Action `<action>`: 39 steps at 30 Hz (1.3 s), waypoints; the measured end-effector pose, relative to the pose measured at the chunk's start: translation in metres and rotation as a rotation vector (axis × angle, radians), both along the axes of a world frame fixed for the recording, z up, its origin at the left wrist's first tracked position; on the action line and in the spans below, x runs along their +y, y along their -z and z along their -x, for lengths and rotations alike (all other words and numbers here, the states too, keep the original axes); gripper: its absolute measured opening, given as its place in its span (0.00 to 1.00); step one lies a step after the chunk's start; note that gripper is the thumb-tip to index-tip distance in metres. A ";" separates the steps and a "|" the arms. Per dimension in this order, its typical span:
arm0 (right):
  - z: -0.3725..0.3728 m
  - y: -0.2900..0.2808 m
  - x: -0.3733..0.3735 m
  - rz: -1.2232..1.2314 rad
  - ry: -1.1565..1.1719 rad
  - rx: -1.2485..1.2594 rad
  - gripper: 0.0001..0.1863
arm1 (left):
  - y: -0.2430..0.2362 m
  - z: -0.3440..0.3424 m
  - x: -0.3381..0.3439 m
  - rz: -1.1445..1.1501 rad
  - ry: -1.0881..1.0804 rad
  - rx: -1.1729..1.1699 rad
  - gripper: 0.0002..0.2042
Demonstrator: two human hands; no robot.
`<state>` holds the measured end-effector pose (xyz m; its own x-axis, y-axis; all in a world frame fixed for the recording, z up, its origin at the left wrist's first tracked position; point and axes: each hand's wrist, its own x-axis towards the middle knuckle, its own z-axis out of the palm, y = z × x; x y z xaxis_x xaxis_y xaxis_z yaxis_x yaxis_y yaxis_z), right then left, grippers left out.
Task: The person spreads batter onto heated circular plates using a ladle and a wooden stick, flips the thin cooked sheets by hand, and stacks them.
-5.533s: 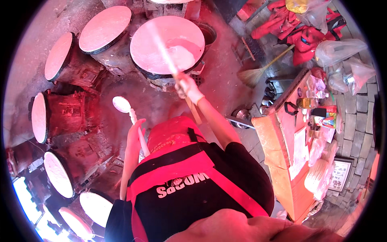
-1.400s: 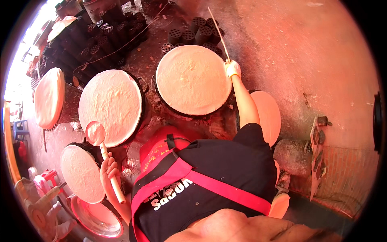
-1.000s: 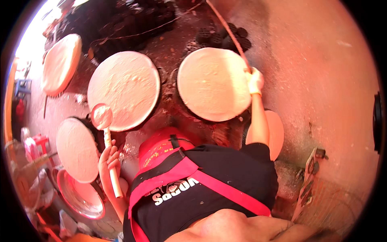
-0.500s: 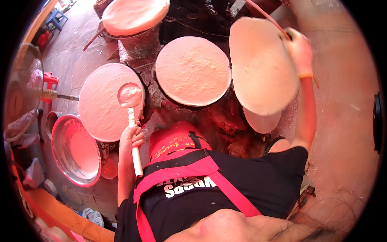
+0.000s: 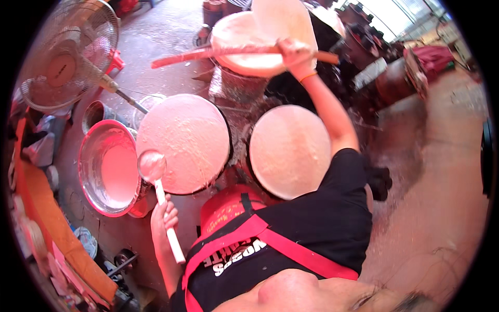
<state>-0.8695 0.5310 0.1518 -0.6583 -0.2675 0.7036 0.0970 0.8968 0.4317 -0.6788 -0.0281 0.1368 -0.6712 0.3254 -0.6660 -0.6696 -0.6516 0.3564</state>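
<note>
My left hand [image 5: 163,216] is closed round the white handle of a round ladle [image 5: 152,167], whose head hangs over a griddle [image 5: 184,136] spread with pale batter. My right hand [image 5: 295,58] is closed on a long wooden stick [image 5: 182,58], held crosswise at the top of the view, with a thin round sheet [image 5: 285,18] draped beyond it over a thick pale stack [image 5: 234,34]. Whether my fingers also pinch the sheet, I cannot tell. A second coated griddle [image 5: 288,151] lies below my right forearm. A red-rimmed metal bowl [image 5: 89,169] of batter stands left.
A standing fan [image 5: 65,62] is at the upper left, near a red stool [image 5: 115,63]. An orange board [image 5: 91,265] runs along the lower left. Dark cylinders and drums [image 5: 387,78] crowd the upper right, with a maroon cloth [image 5: 431,60].
My right hand lifted a round sheet from a griddle, then moved up and left to the stack, the stick now crosswise. The view turned left; the ladle stayed in my left hand.
</note>
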 end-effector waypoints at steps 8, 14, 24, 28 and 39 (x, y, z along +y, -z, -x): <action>0.083 0.123 -0.089 0.403 0.102 -0.321 0.09 | -0.046 -0.054 0.011 -0.039 -0.322 -0.052 0.12; 0.072 0.130 -0.108 0.542 0.247 -0.374 0.08 | -0.047 -0.080 0.006 0.046 -0.266 -0.011 0.11; -0.257 0.048 -0.309 1.108 -0.438 -0.864 0.15 | 0.002 -0.085 0.000 0.145 0.405 0.231 0.16; -0.388 0.043 -0.377 1.191 -0.371 -0.419 0.09 | 0.019 -0.120 0.038 0.158 0.591 0.158 0.10; -0.777 -0.018 -0.279 1.095 0.790 0.634 0.13 | -0.008 -0.168 0.075 -0.192 1.060 -0.376 0.15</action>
